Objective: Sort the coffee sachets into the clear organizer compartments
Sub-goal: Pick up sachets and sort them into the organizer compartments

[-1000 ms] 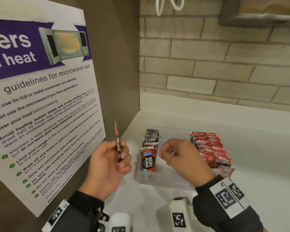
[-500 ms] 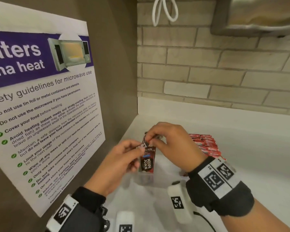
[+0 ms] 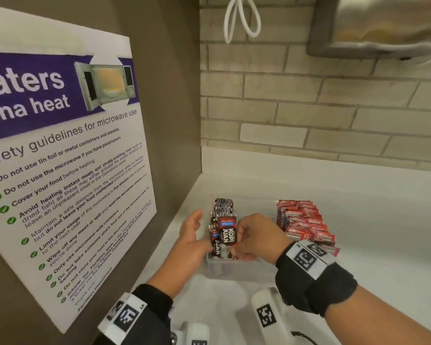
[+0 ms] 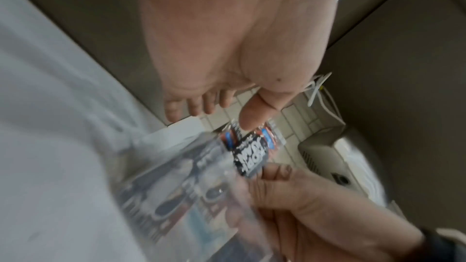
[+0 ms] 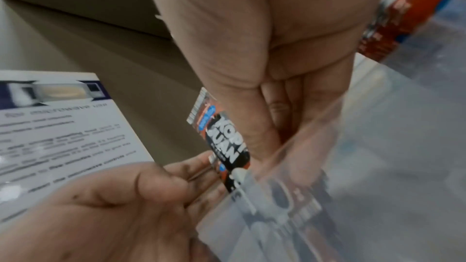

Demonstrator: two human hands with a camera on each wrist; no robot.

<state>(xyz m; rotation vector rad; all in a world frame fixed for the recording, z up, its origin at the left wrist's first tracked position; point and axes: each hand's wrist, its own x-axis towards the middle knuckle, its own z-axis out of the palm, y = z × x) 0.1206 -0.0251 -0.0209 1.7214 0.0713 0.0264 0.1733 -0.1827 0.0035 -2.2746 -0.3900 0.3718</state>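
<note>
Right hand: you pinch the black sachet above the organizer.
Left hand: fingers relaxed, holding nothing, beside the organizer.
Tip: lower it upright, front of the organizer's black row.

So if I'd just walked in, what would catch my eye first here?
Probably the black Kopi Juan coffee sachet that the right hand pinches at the front of the clear plastic organizer, with the left hand open beside it. Right of it runs a long row of red sachets. On the left wall hangs a big white and purple microwave safety poster.
</note>
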